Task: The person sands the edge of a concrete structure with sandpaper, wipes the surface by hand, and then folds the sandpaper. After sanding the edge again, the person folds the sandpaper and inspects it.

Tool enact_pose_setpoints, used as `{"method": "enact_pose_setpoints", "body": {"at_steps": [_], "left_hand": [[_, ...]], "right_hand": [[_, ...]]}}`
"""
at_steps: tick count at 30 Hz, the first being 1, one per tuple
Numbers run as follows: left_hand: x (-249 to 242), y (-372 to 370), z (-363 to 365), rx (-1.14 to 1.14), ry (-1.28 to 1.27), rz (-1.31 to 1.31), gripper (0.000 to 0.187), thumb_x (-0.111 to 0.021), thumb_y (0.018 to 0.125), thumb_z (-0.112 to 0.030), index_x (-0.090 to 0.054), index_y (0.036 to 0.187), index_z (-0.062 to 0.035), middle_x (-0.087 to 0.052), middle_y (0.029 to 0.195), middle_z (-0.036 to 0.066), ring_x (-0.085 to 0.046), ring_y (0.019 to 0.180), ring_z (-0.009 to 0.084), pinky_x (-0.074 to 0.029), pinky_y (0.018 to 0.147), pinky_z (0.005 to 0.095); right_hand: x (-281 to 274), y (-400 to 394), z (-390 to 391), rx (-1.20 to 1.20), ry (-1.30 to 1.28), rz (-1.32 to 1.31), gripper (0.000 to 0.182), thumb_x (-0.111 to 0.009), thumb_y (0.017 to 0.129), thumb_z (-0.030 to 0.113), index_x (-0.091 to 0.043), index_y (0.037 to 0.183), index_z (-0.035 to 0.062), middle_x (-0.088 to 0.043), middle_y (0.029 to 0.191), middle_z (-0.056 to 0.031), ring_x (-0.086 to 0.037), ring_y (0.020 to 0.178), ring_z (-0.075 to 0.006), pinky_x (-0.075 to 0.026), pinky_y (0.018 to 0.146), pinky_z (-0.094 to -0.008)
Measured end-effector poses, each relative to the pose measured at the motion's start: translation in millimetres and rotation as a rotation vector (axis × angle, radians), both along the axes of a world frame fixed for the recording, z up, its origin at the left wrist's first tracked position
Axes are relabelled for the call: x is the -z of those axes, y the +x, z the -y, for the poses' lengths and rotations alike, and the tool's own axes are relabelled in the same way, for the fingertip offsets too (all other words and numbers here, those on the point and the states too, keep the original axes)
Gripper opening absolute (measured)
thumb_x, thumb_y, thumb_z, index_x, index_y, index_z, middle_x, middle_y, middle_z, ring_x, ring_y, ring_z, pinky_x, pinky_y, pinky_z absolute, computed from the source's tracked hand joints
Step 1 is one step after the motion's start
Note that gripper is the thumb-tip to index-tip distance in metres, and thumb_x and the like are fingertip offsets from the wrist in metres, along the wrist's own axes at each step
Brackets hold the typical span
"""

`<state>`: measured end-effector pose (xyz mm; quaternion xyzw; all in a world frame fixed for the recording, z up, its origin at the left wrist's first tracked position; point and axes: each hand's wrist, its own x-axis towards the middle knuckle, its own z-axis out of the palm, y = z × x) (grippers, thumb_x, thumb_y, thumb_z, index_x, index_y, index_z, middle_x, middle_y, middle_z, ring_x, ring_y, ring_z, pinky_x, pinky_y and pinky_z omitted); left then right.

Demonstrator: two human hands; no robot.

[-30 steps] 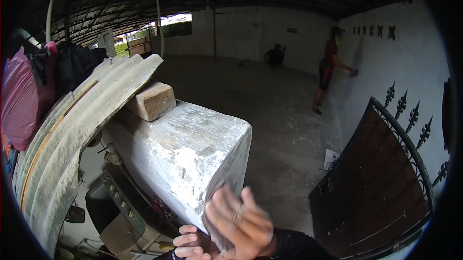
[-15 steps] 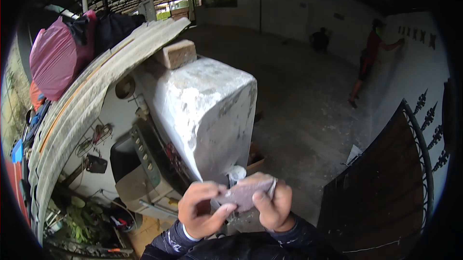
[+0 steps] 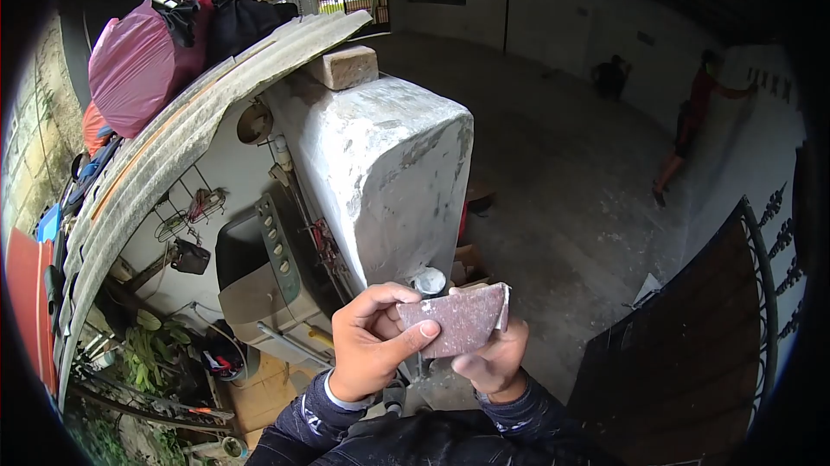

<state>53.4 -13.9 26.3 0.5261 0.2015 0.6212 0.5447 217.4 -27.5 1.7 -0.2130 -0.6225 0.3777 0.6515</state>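
A folded piece of reddish-brown sandpaper [image 3: 456,325], dusted with white specks, is held up in front of me. My left hand [image 3: 373,336] pinches its left end, thumb on the near face and fingers behind. At the right end my right hand [image 3: 497,358] has its fingers behind the sheet, partly hidden, with its thumb below the lower edge. A narrow flap is folded over on that side. Just beyond the hands stands a white plastered pillar [image 3: 406,181] with a worn, patchy surface. A round whitish pipe end or cup [image 3: 427,280] shows at its base.
A brick [image 3: 348,67] rests on the pillar's top, beside a corrugated roof sheet [image 3: 173,111]. Below left stands a washing machine [image 3: 281,267]. A dark gate [image 3: 674,345] is at right. Two people, one standing [image 3: 699,111] and one low down [image 3: 611,77], are by the far walls.
The sandpaper has tilted to show its broad face, and its right end is folded. My right thumb has moved off the face to below it. The view has shifted slightly.
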Motion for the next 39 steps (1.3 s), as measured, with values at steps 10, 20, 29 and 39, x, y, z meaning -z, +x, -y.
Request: {"method": "enact_pose_setpoints", "body": {"at_steps": [10, 20, 29, 39], "left_hand": [[29, 19, -3, -0.244, 0.426, -0.216, 0.034, -0.076, 0.082, 0.0, -0.058, 0.111, 0.0015, -0.06, 0.116, 0.021, -0.063, 0.102, 0.0252, -0.053, 0.087, 0.0353], [42, -23, -32, -0.611, 0.767, -0.494, 0.034, -0.076, 0.071, -0.004, -0.061, 0.101, -0.0097, -0.058, 0.108, 0.013, -0.058, 0.096, 0.0308, -0.049, 0.084, 0.0414], [63, -31, -81, -0.827, 0.898, -0.511, 0.05, -0.078, 0.072, -0.024, -0.051, 0.113, -0.0158, -0.044, 0.114, 0.01, -0.044, 0.104, 0.0293, -0.04, 0.089, 0.0418], [84, -20, -110, -0.792, 0.962, -0.2, 0.059, -0.087, 0.064, -0.031, -0.054, 0.113, -0.0271, -0.043, 0.108, -0.002, -0.042, 0.1, 0.0206, -0.039, 0.078, 0.0314]], "right_hand": [[-10, -12, -29, 0.156, 0.474, 0.183, 0.061, -0.041, 0.103, 0.028, -0.014, 0.146, -0.0063, -0.063, 0.112, -0.0297, -0.064, 0.099, -0.0332, -0.048, 0.095, -0.0459], [-69, -14, -69, 1.127, 0.698, 0.534, 0.048, -0.072, 0.067, 0.001, -0.072, 0.115, 0.0056, -0.055, 0.109, -0.0107, -0.057, 0.083, -0.0241, -0.051, 0.074, -0.0345], [-79, -29, -99, 1.027, 0.809, 0.608, 0.052, -0.08, 0.062, 0.0, -0.07, 0.112, 0.0062, -0.062, 0.122, -0.0125, -0.061, 0.082, -0.0253, -0.051, 0.069, -0.0337], [-83, -20, -86, 0.998, 0.909, 0.858, 0.041, -0.081, 0.069, 0.009, -0.073, 0.108, 0.0169, -0.063, 0.121, 0.0003, -0.054, 0.079, -0.0176, -0.044, 0.06, -0.0287]]}}
